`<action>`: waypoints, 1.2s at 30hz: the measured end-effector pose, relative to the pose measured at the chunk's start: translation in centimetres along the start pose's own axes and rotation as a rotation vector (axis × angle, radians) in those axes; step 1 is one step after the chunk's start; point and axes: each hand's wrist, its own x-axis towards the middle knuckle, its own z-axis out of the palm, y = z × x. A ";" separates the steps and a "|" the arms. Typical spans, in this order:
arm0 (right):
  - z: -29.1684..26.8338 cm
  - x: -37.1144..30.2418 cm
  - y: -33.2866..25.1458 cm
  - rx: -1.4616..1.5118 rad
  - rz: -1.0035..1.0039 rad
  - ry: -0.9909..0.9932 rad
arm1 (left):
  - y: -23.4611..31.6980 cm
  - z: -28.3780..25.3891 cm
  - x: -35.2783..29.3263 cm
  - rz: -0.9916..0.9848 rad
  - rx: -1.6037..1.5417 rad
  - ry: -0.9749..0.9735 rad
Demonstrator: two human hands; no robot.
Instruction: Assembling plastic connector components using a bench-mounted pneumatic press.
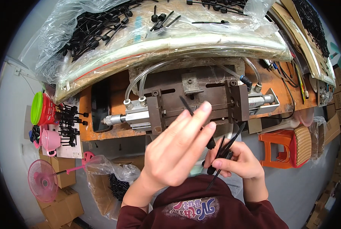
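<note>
My left hand (172,152) is raised in front of the metal fixture, its fingers fairly straight. A thin black cable tie (185,103) with a thick head passes behind these fingers and seems pinched there; the thumb is hidden. Lower and to the right, my right hand (244,159) is closed around a small bunch of black cable ties (224,153), their thin tails pointing up and down. Just beyond both hands is the brown metal fixture (197,108), with a pneumatic cylinder (138,116) on its left and another cylinder (256,101) on its right.
Behind the fixture, a plastic-covered surface (170,42) bears loose black ties (101,30). More ties (68,126) lie at the bench's left end, near a pink cup (50,140) and a dark phone-like slab (101,105). A pink fan (43,180), cartons (61,206) and an orange stool (281,147) stand below.
</note>
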 end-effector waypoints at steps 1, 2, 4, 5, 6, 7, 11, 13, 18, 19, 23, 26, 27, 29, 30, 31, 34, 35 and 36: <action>0.0 0.0 0.2 0.003 -0.020 0.037 | -0.1 0.1 -0.2 -0.041 -0.041 0.036; -0.1 0.0 0.2 0.014 -0.037 0.055 | -0.2 0.2 -0.4 -0.081 -0.082 0.072; -0.4 -0.1 0.3 0.035 -0.068 0.098 | -0.2 -0.5 -0.7 -0.166 -0.168 -0.027; -0.7 -0.1 0.3 0.027 -0.083 0.089 | -0.5 -0.3 -1.3 -0.181 -0.204 -0.053; -0.8 -0.1 0.4 0.034 -0.087 0.096 | -0.6 0.0 -2.0 -0.197 -0.238 -0.078; -0.9 -0.1 0.4 0.040 -0.091 0.103 | -0.8 0.4 -2.7 -0.204 -0.266 -0.078; -1.2 0.0 0.4 0.066 -0.124 0.107 | -0.1 1.6 -4.5 -0.199 -0.170 -0.140; -1.3 -0.1 0.5 0.070 -0.136 0.118 | -0.3 2.5 -5.8 -0.200 -0.105 -0.199; -1.3 -0.1 0.7 0.068 -0.158 0.131 | 0.2 3.7 -5.5 -0.201 0.046 -0.142; -1.2 -0.1 0.7 0.066 -0.154 0.143 | 0.1 3.8 -5.2 -0.191 0.080 -0.156; -1.4 -0.2 0.9 0.075 -0.149 0.153 | 0.1 3.9 -4.6 -0.191 0.149 -0.186; -1.4 -0.1 1.1 0.086 -0.163 0.152 | 0.2 3.7 -4.2 -0.214 0.158 -0.208; -1.4 -0.1 1.1 0.081 -0.162 0.157 | 0.0 3.7 -4.0 -0.209 0.155 -0.201; -1.4 -0.1 1.1 0.079 -0.163 0.155 | -0.1 3.6 -3.7 -0.208 0.153 -0.204; -1.4 0.0 1.1 0.084 -0.166 0.150 | 0.0 3.6 -3.6 -0.213 0.156 -0.214; -1.4 0.0 1.1 0.089 -0.169 0.145 | 0.1 3.6 -3.5 -0.218 0.158 -0.224; -1.5 0.1 1.2 0.103 -0.164 0.145 | 0.1 3.6 -3.5 -0.224 0.152 -0.223; -1.5 0.1 1.2 0.100 -0.164 0.146 | 0.1 3.6 -3.5 -0.229 0.146 -0.216; -1.5 0.0 1.2 0.098 -0.163 0.148 | 0.1 3.7 -3.6 -0.235 0.140 -0.209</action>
